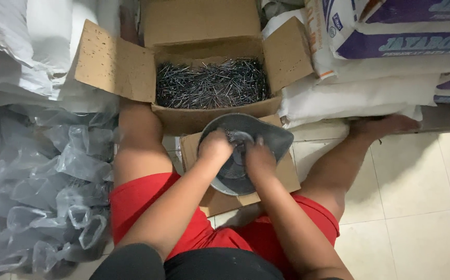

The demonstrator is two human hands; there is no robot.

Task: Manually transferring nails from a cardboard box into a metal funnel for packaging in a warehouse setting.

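Red shorts and bare legs are seen nearest, w/ the person sat on a pale tiled floor. Both hands are set in a grey metal pan, which is laid on a flat bit of cardboard between the knees. The pan's pointed end is aimed to the right & a bit away, so its long way is run left to right. The left hand is closed on a small bunch of nails. The right hand is curled, fingers down in the pan; what is held can't be told. Clear plastic bags are piled at the left. Further off, an open cardboard box is filled w/ dark nails lying every way. White sacks are stacked behind.
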